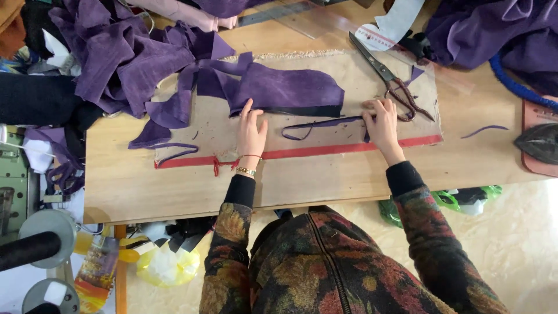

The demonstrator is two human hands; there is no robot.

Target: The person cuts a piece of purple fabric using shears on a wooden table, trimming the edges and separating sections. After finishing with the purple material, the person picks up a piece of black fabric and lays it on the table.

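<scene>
Two bare hands are working flat on a tan cloth mat (349,75) with a red stripe along its near edge, which is lying on a wooden table (145,192). Left hand (251,132) is resting palm down, fingers together and stretched out, fingertips pressing the lower edge of a cut purple fabric piece (285,90); not gripping anything. A gold bracelet and a thin red cord are sitting on that wrist. Right hand (382,122) is lying palm down too, fingers slightly spread, tips pinning the right end of a narrow purple strip (317,124). Strip is running left across the mat between both hands, curling at its left end; it is lying just below the fabric piece, apart from it. Cannot tell if the right thumb is pinching the strip or only pressing it.

Scissors (386,78) are lying open-ish on the mat just beyond the right hand, handles nearly touching the fingertips, blades pointing away to the upper left. A heap of purple fabric (116,52) is spilling over the table's far left corner onto the mat. More purple cloth (494,29) is sitting at far right. A loose purple sliver (485,130) is lying on bare table right of the mat. A dark iron (540,142) is sitting at the right edge.
</scene>
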